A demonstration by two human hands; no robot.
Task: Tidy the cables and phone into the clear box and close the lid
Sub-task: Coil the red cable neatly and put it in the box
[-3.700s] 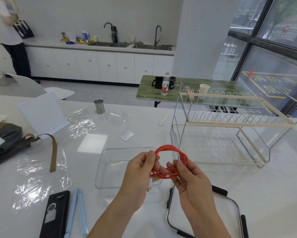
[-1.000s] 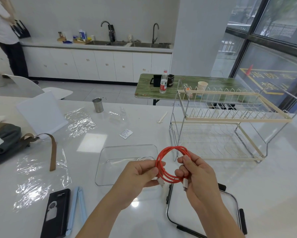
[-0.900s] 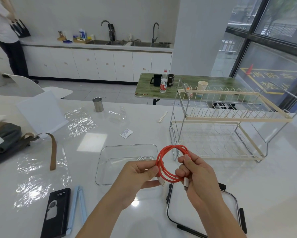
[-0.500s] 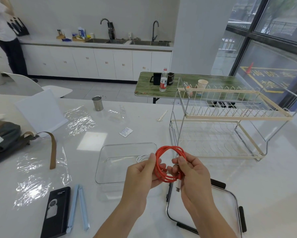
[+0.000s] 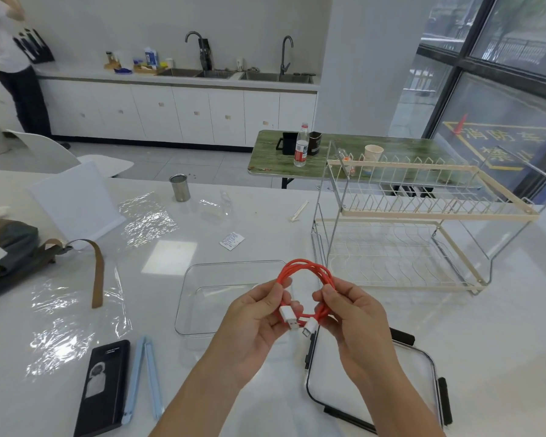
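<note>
A coiled red cable (image 5: 303,270) with two white plugs hangs between both hands, above the near right corner of the clear box (image 5: 202,298). My left hand (image 5: 259,313) pinches the coil's left side, with one white plug against its fingers. My right hand (image 5: 350,307) grips the right side. The box stands open on the white table, and a faint pale cable seems to lie inside it. Its clear lid (image 5: 372,373) with black clips lies flat to the right, under my right forearm. A black phone (image 5: 103,387) rests at the near left.
Two light blue strips (image 5: 142,376) lie beside the phone. A two-tier wire dish rack (image 5: 407,228) stands at the right. Crumpled plastic film (image 5: 73,313), a bag with a brown strap (image 5: 13,253), a metal cup (image 5: 180,188) and a white sachet (image 5: 231,240) sit on the table. A person stands far left.
My hands have turned the red coil, so both white plugs now show at its bottom between my fingers. The coil stays in both hands above the box's corner.
</note>
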